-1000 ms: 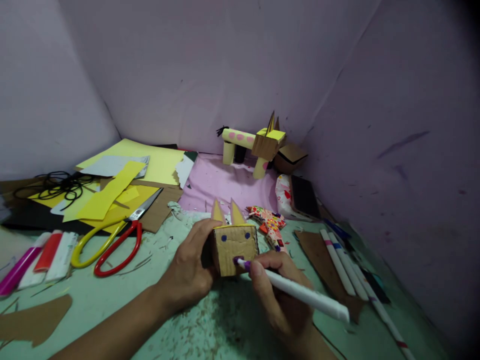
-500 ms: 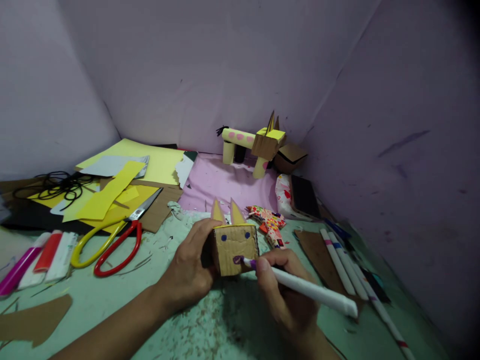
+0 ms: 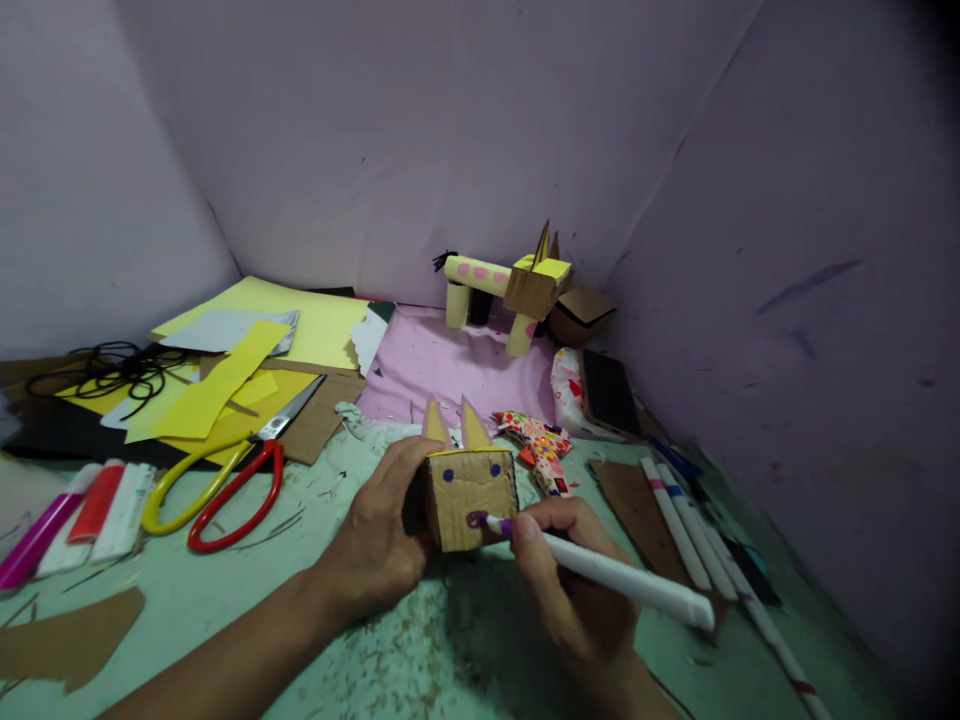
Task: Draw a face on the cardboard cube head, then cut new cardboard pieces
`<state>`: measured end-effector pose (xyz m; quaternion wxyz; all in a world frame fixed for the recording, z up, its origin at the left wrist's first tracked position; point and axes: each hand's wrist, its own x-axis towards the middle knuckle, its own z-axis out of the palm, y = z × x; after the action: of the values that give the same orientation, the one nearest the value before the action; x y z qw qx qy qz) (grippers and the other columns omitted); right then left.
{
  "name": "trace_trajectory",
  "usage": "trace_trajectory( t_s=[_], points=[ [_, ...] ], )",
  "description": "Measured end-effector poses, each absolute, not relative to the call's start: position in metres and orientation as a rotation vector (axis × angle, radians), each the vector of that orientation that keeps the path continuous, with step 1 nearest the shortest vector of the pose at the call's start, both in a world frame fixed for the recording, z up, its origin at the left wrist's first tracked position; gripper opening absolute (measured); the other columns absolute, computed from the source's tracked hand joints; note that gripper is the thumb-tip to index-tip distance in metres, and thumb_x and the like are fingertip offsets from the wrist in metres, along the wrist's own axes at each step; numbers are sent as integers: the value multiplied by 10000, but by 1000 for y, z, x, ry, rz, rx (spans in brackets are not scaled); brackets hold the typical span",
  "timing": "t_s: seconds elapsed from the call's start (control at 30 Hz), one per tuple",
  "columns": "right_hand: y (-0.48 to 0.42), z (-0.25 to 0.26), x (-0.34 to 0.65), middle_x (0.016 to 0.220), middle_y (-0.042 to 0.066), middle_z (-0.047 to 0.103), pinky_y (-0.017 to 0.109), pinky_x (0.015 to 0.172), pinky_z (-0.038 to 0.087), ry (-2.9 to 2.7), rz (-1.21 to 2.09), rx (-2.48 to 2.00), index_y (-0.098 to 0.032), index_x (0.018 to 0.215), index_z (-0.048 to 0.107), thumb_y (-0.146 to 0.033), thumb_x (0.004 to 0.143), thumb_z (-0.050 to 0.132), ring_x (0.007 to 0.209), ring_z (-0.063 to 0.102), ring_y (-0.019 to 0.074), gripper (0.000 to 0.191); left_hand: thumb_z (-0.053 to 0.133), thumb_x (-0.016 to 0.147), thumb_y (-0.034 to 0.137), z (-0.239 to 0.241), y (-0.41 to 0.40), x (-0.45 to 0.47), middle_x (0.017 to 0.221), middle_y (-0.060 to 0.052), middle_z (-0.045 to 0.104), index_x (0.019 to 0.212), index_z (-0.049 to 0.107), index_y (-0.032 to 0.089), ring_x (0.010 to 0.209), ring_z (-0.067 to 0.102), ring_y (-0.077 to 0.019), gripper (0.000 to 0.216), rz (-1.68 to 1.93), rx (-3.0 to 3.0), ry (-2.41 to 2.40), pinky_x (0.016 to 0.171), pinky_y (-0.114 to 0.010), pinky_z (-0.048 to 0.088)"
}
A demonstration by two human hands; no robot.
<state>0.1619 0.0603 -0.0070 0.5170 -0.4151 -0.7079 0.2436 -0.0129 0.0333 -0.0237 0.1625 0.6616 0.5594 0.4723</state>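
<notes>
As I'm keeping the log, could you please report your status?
Left hand gripping cardboard animal head. Right hand holding white marker, tip at purple mark. Nothing visibly blocking tip.

Right hand (image 3: 577,585) and white marker (image 3: 630,578) slightly further right than a second ago.

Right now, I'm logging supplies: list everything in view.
box: one, brown, in left hand
marker: one, white, in right hand
toy animal: one, mainly yellow, back
phone: one, black, right
patterned item: one, white, by phone
covering: one, pink, back
floral piece: one, multicoloured, behind box
scissors: one, red and yellow, left
sheets: several, mainly yellow, left
cord: one, black, left
tubes: several, purple, red, white, left
cardboard pieces: several, brown, both sides
spare markers: several, white, right
table: one, green, below
walls: three, purple, around
left hand: one, on box
right hand: one, on marker
</notes>
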Motion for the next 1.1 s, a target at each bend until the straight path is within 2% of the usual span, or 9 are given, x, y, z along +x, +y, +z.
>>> trace_trajectory(
  t_s=[0.8,1.1],
  points=[
    [60,-7,161,512,-50,558,245,433,327,-1775,503,-939,-219,718,590,-298,903,528,422,507,114,210,592,700,46,-24,32,-12,1213,-59,534,1265,428,287,1115,553,-254,635,1370,1861,1576,971,-406,470],
    [63,-8,164,511,-58,569,229,424,335,-1814,456,-885,-222,725,597,-261,896,552,414,516,101,182,640,734,107,-24,33,-11,1207,-69,533,1248,446,270,1102,559,-264,573,1348,1800,1563,966,-422,475]
  ],
)
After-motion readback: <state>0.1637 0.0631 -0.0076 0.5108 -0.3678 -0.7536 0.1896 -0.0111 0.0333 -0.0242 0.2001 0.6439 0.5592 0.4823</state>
